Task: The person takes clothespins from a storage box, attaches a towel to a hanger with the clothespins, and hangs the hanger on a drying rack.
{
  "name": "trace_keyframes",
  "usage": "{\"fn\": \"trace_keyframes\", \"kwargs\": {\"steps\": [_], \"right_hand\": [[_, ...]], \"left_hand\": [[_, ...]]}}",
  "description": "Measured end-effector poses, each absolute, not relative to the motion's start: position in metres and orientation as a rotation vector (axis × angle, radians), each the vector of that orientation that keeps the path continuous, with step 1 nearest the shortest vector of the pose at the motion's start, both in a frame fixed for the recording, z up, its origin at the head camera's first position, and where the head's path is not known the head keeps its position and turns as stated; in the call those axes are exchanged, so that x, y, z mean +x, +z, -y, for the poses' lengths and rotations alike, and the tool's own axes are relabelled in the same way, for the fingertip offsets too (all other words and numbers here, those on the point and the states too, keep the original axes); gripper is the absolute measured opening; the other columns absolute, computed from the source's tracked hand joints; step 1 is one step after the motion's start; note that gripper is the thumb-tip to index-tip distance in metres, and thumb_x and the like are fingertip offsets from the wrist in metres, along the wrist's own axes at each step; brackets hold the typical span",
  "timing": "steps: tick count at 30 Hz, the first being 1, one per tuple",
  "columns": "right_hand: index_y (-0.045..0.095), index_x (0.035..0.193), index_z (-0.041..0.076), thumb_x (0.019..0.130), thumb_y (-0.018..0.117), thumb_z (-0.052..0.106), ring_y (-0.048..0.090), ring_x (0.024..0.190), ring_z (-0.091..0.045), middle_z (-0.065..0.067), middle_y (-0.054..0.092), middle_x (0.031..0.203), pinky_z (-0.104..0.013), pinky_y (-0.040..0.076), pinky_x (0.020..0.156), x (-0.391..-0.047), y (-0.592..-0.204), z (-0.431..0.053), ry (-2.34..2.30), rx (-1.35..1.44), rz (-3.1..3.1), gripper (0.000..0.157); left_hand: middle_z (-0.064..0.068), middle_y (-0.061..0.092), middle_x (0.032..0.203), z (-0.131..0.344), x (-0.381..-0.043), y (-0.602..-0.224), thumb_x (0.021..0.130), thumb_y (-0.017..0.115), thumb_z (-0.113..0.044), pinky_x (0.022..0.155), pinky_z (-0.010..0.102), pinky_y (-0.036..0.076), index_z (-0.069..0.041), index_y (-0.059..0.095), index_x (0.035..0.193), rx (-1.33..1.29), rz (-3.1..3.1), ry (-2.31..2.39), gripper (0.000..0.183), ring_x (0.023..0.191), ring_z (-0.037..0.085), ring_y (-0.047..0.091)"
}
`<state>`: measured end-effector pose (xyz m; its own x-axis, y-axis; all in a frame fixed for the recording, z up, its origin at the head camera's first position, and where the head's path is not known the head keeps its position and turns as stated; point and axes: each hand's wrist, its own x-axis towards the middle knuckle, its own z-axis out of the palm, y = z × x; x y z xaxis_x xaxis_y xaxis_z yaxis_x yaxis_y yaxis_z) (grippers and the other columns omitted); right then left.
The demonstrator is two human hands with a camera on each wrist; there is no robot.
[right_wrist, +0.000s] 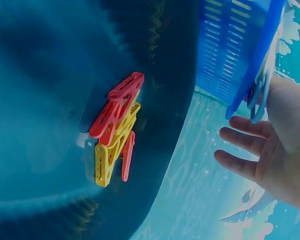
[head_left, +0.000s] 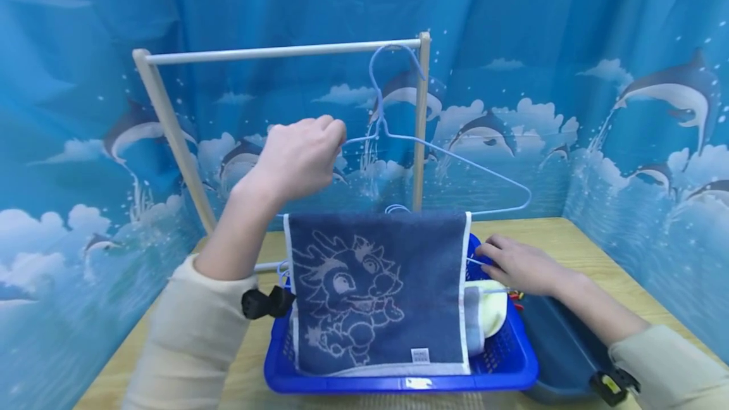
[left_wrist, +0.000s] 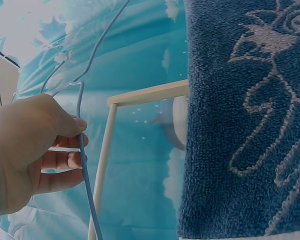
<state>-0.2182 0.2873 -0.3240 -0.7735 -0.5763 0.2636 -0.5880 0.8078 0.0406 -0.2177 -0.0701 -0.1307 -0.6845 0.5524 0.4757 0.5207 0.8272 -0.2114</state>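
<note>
My left hand [head_left: 302,160] grips the left shoulder wire of a light blue wire hanger [head_left: 484,168], its hook pointing up just before the rack's rail. Over the hanger's lower bar hangs a dark blue towel [head_left: 376,296] with a pale cartoon dragon. In the left wrist view, the thumb and fingers close around the hanger wire [left_wrist: 83,150]. The right hand [head_left: 526,264] is at the right rim of the blue basket [head_left: 512,366], beside other hanger ends [right_wrist: 260,97]. Its fingers [right_wrist: 242,142] are spread and loosely extended; contact between the thumb and the hangers is partly hidden.
A rack with a white rail [head_left: 285,51] and wooden posts stands behind. Grey and pale yellow cloths [head_left: 492,315] lie in the basket. Right of it, a dark bin [head_left: 564,340] holds red and yellow clothespins [right_wrist: 117,127]. Dolphin-print curtains enclose the wooden table [head_left: 529,229].
</note>
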Motion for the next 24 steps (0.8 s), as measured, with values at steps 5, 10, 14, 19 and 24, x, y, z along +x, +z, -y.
{"fn": "trace_keyframes", "kwargs": {"steps": [5,10,14,19,24], "right_hand": [[0.059,0.111,0.007,0.089,0.06,0.021,0.056,0.087,-0.02,-0.009,0.054,0.104,-0.038,0.048,0.069,-0.219,-0.32,-0.29,0.17,0.828,2.855,0.026],[0.057,0.116,0.005,0.094,0.053,0.032,0.056,0.098,-0.027,-0.011,0.055,0.112,-0.045,0.047,0.078,-0.224,-0.313,-0.299,0.366,0.758,2.972,0.035],[0.062,0.105,0.005,0.095,0.052,0.024,0.058,0.086,-0.02,-0.004,0.061,0.098,-0.042,0.047,0.072,-0.231,-0.308,-0.309,0.433,0.71,2.972,0.023],[0.064,0.091,0.003,0.087,0.056,0.007,0.06,0.077,-0.021,-0.003,0.063,0.084,-0.043,0.048,0.068,-0.24,-0.31,-0.32,0.311,0.704,2.955,0.01],[0.064,0.087,0.001,0.082,0.059,0.006,0.06,0.074,-0.024,-0.004,0.063,0.08,-0.044,0.048,0.067,-0.248,-0.32,-0.326,0.26,0.653,3.009,0.009]], "left_hand": [[0.006,0.057,0.088,0.069,-0.219,-0.135,0.092,0.046,-0.006,0.056,0.033,0.045,-0.007,0.056,0.098,-0.782,2.455,0.097,0.012,0.071,0.02,0.051],[0.006,0.056,0.087,0.068,-0.22,-0.138,0.09,0.046,-0.004,0.056,0.031,0.044,-0.007,0.056,0.098,-0.779,2.449,0.098,0.013,0.069,0.021,0.05],[0.006,0.056,0.087,0.069,-0.22,-0.14,0.09,0.046,-0.004,0.056,0.031,0.044,-0.007,0.056,0.099,-0.773,2.438,0.103,0.014,0.069,0.02,0.05],[0.006,0.056,0.088,0.069,-0.22,-0.141,0.09,0.046,-0.004,0.057,0.031,0.044,-0.007,0.057,0.1,-0.762,2.438,0.114,0.014,0.069,0.02,0.051],[0.005,0.056,0.088,0.069,-0.22,-0.143,0.091,0.048,-0.006,0.057,0.031,0.044,-0.007,0.057,0.1,-0.769,2.441,0.13,0.012,0.07,0.02,0.051]]}}
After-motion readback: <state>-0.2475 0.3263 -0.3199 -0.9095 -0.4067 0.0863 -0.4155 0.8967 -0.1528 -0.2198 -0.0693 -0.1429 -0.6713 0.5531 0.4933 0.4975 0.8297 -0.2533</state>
